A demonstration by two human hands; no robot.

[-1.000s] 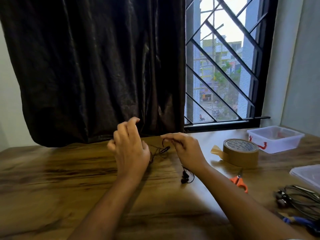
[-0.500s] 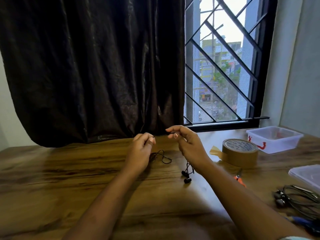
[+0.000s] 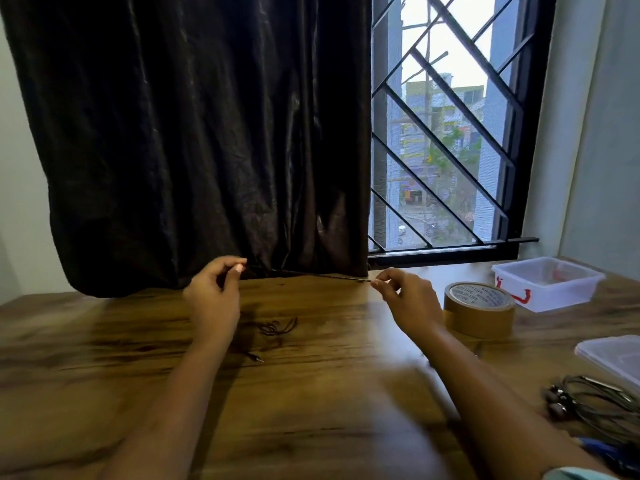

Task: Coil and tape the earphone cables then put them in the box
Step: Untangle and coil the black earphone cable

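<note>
A thin black earphone cable is stretched taut between my left hand and my right hand, each pinching it with thumb and forefinger above the wooden table. Its loose end lies in a small tangle on the table below my left hand, with the jack plug nearer to me. A roll of brown tape stands just right of my right hand. Behind it sits a clear plastic box with red marks.
A second bundle of grey earphones lies at the right edge, beside a clear lid. A blue-handled tool shows near the bottom right. A dark curtain hangs to the table's back edge, next to a barred window.
My hands have moved apart, pulling the cable from a short span into a long straight line. The earbuds that hung under my right hand are out of sight now. The camera tilted slightly.
</note>
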